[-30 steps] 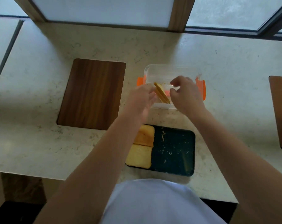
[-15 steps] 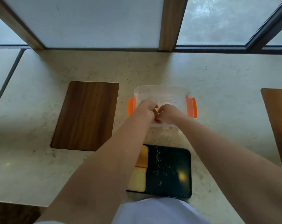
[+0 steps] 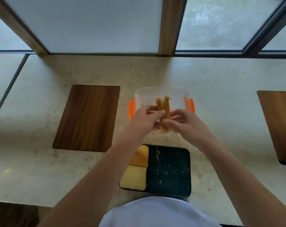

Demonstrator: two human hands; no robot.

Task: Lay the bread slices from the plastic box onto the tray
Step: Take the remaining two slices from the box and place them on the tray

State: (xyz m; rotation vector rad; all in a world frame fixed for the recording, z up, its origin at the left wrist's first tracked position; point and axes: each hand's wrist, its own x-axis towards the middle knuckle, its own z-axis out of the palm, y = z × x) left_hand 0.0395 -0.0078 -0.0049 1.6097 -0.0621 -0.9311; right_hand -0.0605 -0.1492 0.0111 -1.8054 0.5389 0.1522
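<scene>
We look down on a pale, marble-veined counter point(image 3: 220, 89) set against a run of windows point(image 3: 90, 23) with wooden mullions point(image 3: 169, 25) and one dark frame point(image 3: 266, 25) at right. Soft daylight falls through frosted panes. A dark wood panel point(image 3: 86, 117) lies inset at left; a second wood panel point(image 3: 279, 125) shows at the right edge.

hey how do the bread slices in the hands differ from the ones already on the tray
The held slices stand on edge above the plastic box, pinched between left hand and right hand; the tray slices lie flat, untouched, along the tray's left side. Both pairs sit side by side.
</scene>
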